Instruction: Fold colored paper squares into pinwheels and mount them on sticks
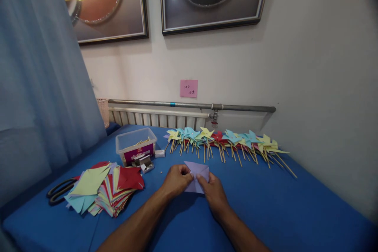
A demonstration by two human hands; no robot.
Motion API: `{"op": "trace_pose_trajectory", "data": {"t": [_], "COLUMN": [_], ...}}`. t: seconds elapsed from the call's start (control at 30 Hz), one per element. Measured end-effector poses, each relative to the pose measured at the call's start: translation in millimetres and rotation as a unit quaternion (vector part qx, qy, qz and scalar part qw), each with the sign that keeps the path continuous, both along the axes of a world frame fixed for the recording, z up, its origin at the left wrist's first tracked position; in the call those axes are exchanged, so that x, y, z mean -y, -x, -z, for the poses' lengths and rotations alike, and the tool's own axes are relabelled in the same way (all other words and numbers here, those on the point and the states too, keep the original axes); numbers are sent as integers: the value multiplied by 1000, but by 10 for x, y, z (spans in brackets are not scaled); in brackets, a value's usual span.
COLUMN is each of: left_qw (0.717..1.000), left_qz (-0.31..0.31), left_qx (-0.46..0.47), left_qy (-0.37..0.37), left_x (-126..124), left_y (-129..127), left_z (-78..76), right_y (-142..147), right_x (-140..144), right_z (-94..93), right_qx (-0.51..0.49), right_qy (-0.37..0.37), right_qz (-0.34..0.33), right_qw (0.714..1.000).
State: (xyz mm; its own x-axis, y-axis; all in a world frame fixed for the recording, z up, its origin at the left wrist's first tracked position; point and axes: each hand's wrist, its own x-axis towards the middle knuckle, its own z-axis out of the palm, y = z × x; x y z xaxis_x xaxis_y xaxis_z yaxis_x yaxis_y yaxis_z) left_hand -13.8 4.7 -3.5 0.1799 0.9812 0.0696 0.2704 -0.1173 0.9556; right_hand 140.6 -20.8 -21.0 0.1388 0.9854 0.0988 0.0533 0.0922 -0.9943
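Observation:
Between my two hands is a square of purple paper [191, 187], held above the blue table cover. My left hand [177, 180] pinches it near the middle of its left side, thumb and forefinger together. From the right, my right hand [215, 193] grips the sheet, its thumb flat on the front and the other fingers behind. One pointed corner of the paper stands up at the top left. Whether a pin or anything else small is between my left fingertips, I cannot make out.
Finished paper pinwheels [218, 137] on sticks lie in a row at the back. Left are stacked coloured sheets [91, 181], black-handled scissors [60, 191], a clear tub [120, 150] of sticks, an open small box [147, 164] and a white box [160, 153]. Behind runs a pipe [189, 104].

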Motion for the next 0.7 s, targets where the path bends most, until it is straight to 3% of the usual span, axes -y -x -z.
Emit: {"op": "trace_pose_trajectory", "data": {"t": [0.23, 0.7], "left_qw": [999, 998], "left_qz": [-33, -52], "left_qx": [8, 29], "left_qy": [25, 27], "left_x": [-50, -19], "left_y": [2, -30], "left_z": [23, 18], "right_y": [14, 1], "right_x": [-26, -79], "right_z": [99, 172], "right_qx": [-95, -67], "right_qy": [13, 19], "right_qz": [-64, -36], "right_qw": [993, 997]}}
